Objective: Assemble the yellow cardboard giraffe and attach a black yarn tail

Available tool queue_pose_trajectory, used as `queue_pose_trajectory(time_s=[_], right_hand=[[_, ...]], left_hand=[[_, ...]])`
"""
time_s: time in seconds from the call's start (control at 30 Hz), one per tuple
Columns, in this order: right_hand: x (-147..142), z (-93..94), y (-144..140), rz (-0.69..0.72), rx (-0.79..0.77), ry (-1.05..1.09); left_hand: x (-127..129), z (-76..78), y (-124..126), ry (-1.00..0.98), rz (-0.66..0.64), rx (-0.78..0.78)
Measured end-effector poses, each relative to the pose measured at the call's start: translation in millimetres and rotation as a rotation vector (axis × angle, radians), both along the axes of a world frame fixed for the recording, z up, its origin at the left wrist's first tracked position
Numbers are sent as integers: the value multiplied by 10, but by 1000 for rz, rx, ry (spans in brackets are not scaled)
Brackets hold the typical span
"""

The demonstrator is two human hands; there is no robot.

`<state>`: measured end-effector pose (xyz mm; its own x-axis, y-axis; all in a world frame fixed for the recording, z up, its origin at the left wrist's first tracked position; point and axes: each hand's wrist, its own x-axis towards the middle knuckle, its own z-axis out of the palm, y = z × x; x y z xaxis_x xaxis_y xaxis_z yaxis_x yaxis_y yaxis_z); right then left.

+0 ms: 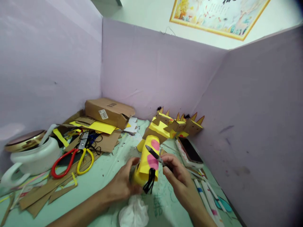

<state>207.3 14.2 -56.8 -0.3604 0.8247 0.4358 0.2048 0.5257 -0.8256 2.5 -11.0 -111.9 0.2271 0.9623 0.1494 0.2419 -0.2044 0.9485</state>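
My left hand point(124, 181) is wrapped around the rear left side of a yellow paper animal figure point(143, 160) with pink spots and a tail of black strands point(149, 182). Its legs and part of its side are hidden by my fingers. In my right hand point(178, 179), fingers closed, is a slim dark pointed tool point(152, 152), its tip over the figure's back; I cannot make out its exact kind. Beyond stand cardboard pieces with pointed spikes point(194, 124) and yellow paper. A crumpled white tissue point(133, 212) lies below my left hand.
Left are scissors with red and yellow handles point(63, 165), a white pot point(38, 156), cardboard strips point(47, 195) and a cardboard box point(107, 110). A phone point(189, 149) and several markers point(209, 195) lie right. Purple panels point(153, 69) enclose the green tabletop point(104, 175).
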Motion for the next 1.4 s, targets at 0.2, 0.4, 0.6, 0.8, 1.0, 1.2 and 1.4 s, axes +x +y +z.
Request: queue_pose_trajectory(time_s=[0.2,0.4,0.6,0.8,1.0,1.2,1.4], right_hand=[[-51,46,25,-14,-38,-28],[226,174,-19,-74,67,-102],[510,294,-110,-115,386,-295],[520,311,-149,-116,521,-382],[396,326,-142,-92,562,-394],[336,342,-140,-80,576,-395],[295,288,-138,-97,584,-408]], left_hand=[[87,103,29,-12,-21,92],[83,109,-2,13,-24,97],[75,25,13,-41,-46,139],[67,-22,29,-5,-19,148],[70,-30,20,27,8,124],[74,-1,14,-15,-4,87],[82,36,3,-78,-59,62]])
